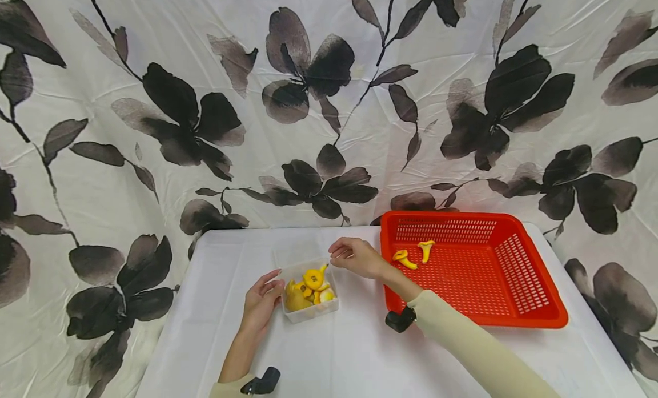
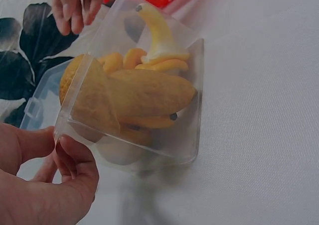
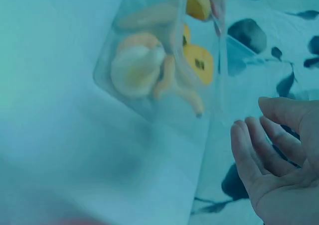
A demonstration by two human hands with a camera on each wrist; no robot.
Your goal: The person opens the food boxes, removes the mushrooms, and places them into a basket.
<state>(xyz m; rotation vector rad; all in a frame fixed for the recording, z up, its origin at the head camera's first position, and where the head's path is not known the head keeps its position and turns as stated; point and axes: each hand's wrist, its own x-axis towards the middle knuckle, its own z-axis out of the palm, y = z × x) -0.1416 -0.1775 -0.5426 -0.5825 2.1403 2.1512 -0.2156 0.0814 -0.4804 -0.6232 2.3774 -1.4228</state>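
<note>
A clear plastic container (image 1: 311, 315) stands on the white table, filled with yellow toy-like mushrooms (image 1: 313, 279) and a larger mustard-brown piece (image 1: 296, 298). At its left side, my left hand (image 1: 261, 304) pinches the rim between thumb and fingers, as the left wrist view shows. My right hand (image 1: 360, 258) hovers by the container's far right corner, fingers loosely bent and nothing in them. In the right wrist view a gap separates that hand (image 3: 279, 150) from the container wall (image 3: 144, 113). A pale white-and-yellow piece (image 3: 134, 73) shows through the plastic.
A red perforated basket (image 1: 478, 321) sits to the right, with two yellow mushrooms (image 1: 404, 259) lying in its left part. Behind the container lies a transparent lid (image 1: 295, 250). Flower-patterned cloth (image 1: 319, 129) hangs at the table's back edge.
</note>
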